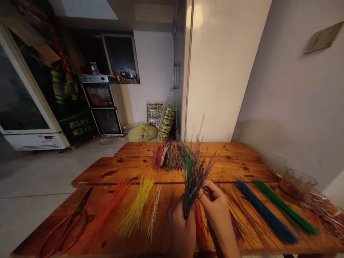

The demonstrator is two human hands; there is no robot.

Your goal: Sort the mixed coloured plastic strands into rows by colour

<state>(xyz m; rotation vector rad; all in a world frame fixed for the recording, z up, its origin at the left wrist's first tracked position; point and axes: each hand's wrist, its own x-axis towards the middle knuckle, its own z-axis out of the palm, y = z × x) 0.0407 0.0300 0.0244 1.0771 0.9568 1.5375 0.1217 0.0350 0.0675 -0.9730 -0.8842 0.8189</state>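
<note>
My left hand [182,229] grips a dense bundle of mixed dark, green and red thin wires [195,179] near its lower end. My right hand [213,204] pinches strands at the side of that bundle. Laid out on the wooden table [228,152] are separate bunches of yellow wires [135,206], orange wires [106,215], white wires [153,211], blue wires [264,211] and green wires [285,208]. Red wires [200,225] lie just beneath my hands. A multicoloured heap of wires [169,156] sits at the table's far side.
Red-handled scissors [66,225] lie at the table's left front. A glass bowl [297,184] stands at the right, near tangled wires. Beyond the table are a yellow bag [142,132], a drinks cooler [34,89], a black cabinet [100,104] and a pale wall.
</note>
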